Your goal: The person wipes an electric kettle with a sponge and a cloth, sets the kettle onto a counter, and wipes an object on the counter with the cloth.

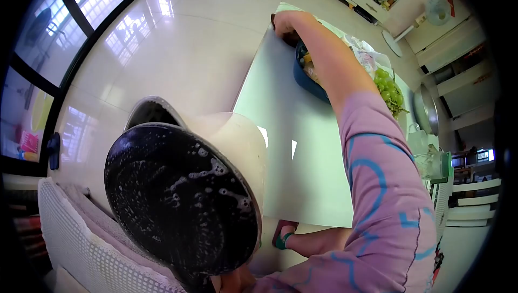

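A white electric kettle (245, 142) with a black lid (178, 201) fills the lower left, close to the camera. Wet drops or suds speckle the lid, and the spout points toward the top left. At the bottom edge my left hand (237, 280) is partly visible by the kettle's black handle (191, 281), closed around it. My right arm stretches over the white table (291, 185) to its far end. There my right hand (288, 22) bends down over something dark, which it mostly covers. Just beside it is a dark blue bowl (308, 80) with yellowish contents, partly behind my forearm.
Green grapes (389, 90) and a crumpled white plastic bag (364, 55) lie right of my forearm. Farther right are a metal basin (426, 108) and a clear jug (418, 141). A white mesh-like cover (91, 239) borders the lower left. A standing fan (438, 10) is at the back right.
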A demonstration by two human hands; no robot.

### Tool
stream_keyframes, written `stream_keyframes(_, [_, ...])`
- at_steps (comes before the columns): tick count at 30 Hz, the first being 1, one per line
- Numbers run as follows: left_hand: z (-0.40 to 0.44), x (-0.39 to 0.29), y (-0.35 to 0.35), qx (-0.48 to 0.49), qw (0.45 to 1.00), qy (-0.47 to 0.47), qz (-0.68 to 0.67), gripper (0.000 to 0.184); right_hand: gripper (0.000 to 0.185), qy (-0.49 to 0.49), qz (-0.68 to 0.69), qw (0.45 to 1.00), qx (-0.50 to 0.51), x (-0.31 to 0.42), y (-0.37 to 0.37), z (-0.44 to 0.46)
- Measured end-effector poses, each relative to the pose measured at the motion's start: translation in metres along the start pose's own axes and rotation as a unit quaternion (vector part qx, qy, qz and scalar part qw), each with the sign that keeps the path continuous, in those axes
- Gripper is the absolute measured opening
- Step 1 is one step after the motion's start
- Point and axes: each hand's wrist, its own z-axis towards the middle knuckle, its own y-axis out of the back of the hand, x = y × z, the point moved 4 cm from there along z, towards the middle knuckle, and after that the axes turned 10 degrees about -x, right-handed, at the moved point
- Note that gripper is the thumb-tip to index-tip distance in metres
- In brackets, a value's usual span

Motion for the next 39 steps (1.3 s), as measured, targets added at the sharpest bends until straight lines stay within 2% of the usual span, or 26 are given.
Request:
stream_keyframes(2, [-0.002, -0.003, -0.004, 0.0, 1.0, -0.002, -0.003, 0.021, 0.029, 0.049, 0.104, 0.966, -0.232, -0.003, 0.018, 0.02])
stream_keyframes(4, [-0.001, -0.007, -0.008, 0.005, 1.0, -0.005, -0.011, 0.021, 0.032, -0.053, 0.259, 0.927, -0.265, -0.012, 0.066, -0.022])
stream_keyframes(5, [0.0, -0.01, -0.011, 0.008, 1.0, -0.01, -0.018, 0.021, 0.029, -0.05, 0.413, 0.856, -0.306, -0.015, 0.087, -0.059])
stream_keyframes(7, [0.002, -0.02, -0.019, 0.012, 0.999, -0.017, -0.035, 0.021, 0.025, -0.025, 0.518, 0.77, -0.372, -0.041, 0.103, -0.06])
stream_keyframes(8, [0.002, -0.027, -0.024, 0.017, 0.999, -0.024, -0.04, 0.021, 0.025, -0.027, 0.511, 0.77, -0.38, -0.051, 0.112, -0.073])
stream_keyframes(11, [0.005, -0.059, -0.044, -0.005, 0.996, -0.008, -0.084, 0.022, 0.014, -0.015, 0.739, 0.588, -0.329, -0.064, 0.133, -0.157])
stream_keyframes(13, [0.004, -0.073, -0.048, -0.052, 0.987, 0.06, -0.142, 0.022, 0.016, -0.013, 0.756, 0.569, -0.325, -0.057, 0.148, -0.239])
stream_keyframes(15, [0.004, -0.08, -0.044, -0.032, 0.98, 0.091, -0.176, 0.022, 0.016, 0.027, 0.807, 0.489, -0.33, -0.052, 0.15, -0.318])
stream_keyframes(17, [0.003, -0.098, -0.046, -0.014, 0.991, 0.069, -0.112, 0.02, 0.016, 0.001, 0.798, 0.492, -0.347, -0.045, 0.149, -0.416])
stream_keyframes(18, [0.001, -0.11, -0.05, 0.009, 0.992, 0.057, -0.11, 0.019, 0.014, 0.003, 0.782, 0.542, -0.307, -0.051, 0.142, -0.46])
stream_keyframes(19, [0.001, -0.125, -0.054, 0.033, 0.993, 0.044, -0.108, 0.019, 0.013, -0.004, 0.761, 0.518, -0.391, -0.055, 0.131, -0.496])
stream_keyframes(21, [-0.007, -0.167, -0.059, 0.077, 0.994, 0.024, -0.073, 0.016, 0.013, -0.05, 0.638, 0.632, -0.437, -0.058, 0.116, -0.58])
stream_keyframes(23, [-0.017, -0.19, -0.054, 0.095, 0.987, 0.008, -0.131, 0.012, 0.019, -0.107, 0.506, 0.72, -0.462, -0.053, 0.094, -0.649])
stream_keyframes(24, [-0.023, -0.198, -0.048, 0.09, 0.986, 0.017, -0.14, 0.01, 0.016, -0.077, 0.556, 0.727, -0.395, -0.05, 0.077, -0.675])
stream_keyframes(26, [-0.032, -0.214, -0.033, 0.111, 0.985, 0.011, -0.135, 0.009, 0.018, -0.147, 0.625, 0.695, -0.324, -0.03, 0.035, -0.714])
stream_keyframes(27, [-0.039, -0.222, -0.027, 0.121, 0.982, 0.015, -0.146, 0.009, 0.02, -0.154, 0.616, 0.712, -0.3, -0.022, 0.01, -0.726])
stream_keyframes(29, [-0.053, -0.236, -0.018, 0.135, 0.981, 0.01, -0.139, 0.009, 0.032, -0.048, 0.446, 0.821, -0.354, 0.003, -0.032, -0.736])
stream_keyframes(31, [-0.069, -0.249, -0.01, 0.148, 0.98, 0.005, -0.134, 0.009, 0.04, -0.01, 0.398, 0.898, -0.188, 0.022, -0.104, -0.729])
stream_keyframes(32, [-0.074, -0.251, -0.011, 0.148, 0.981, 0.009, -0.128, 0.008, 0.044, 0.007, 0.308, 0.924, -0.228, 0.034, -0.134, -0.733])
stream_keyframes(33, [-0.079, -0.254, -0.009, 0.146, 0.981, 0.012, -0.126, 0.007, 0.048, 0.024, 0.211, 0.939, -0.269, 0.045, -0.157, -0.738])
stream_keyframes(35, [-0.084, -0.257, -0.005, 0.154, 0.979, 0.006, -0.132, 0.006, 0.051, 0.043, 0.256, 0.918, -0.3, 0.047, -0.169, -0.725])
stream_keyframes(39, [-0.102, -0.261, -0.009, 0.167, 0.977, 0.031, -0.131, 0.008, 0.037, 0.041, 0.313, 0.87, -0.378, 0.046, -0.169, -0.726])
